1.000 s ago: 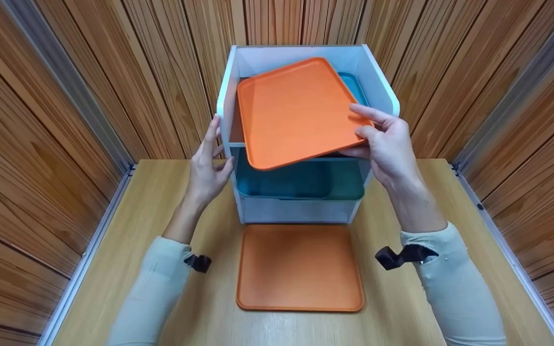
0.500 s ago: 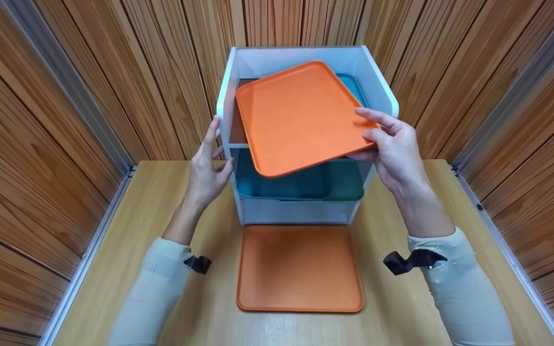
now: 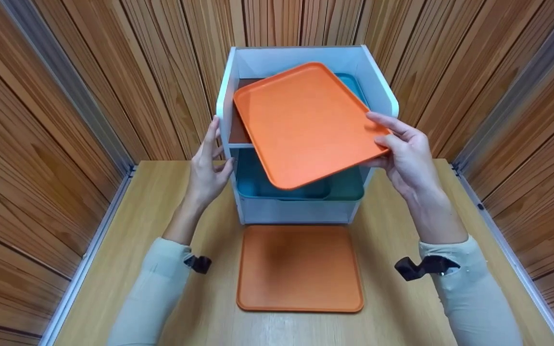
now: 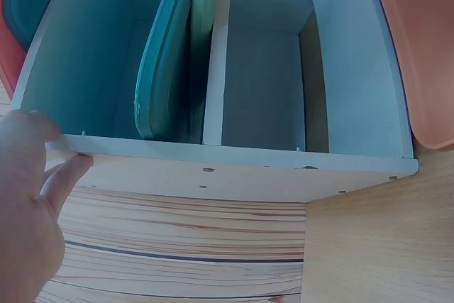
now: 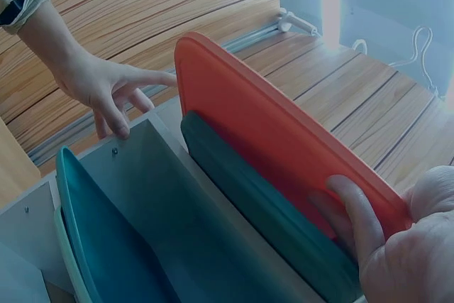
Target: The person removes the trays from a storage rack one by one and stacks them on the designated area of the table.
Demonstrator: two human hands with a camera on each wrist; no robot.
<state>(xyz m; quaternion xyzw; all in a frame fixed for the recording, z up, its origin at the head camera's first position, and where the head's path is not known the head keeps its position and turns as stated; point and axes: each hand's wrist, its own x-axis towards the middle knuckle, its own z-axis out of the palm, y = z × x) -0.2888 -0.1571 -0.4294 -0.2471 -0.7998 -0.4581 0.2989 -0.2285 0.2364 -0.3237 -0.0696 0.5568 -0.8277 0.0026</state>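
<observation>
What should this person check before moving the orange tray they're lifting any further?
1. Grip on the lifted orange tray: the right hand pinches its right edge only, thumb on top. Ok, though one-handed.
2. Shelf unit steadied: the left hand rests against its left wall. Ok.
3. Tray free of the shelf unit: its far end sits over the top shelf. Cannot tell if it touches.
4. Teal trays on the lower shelf undisturbed: ok.
5. Landing spot: a second orange tray lies flat on the table in front of the unit, nothing on it. Ok.
</observation>
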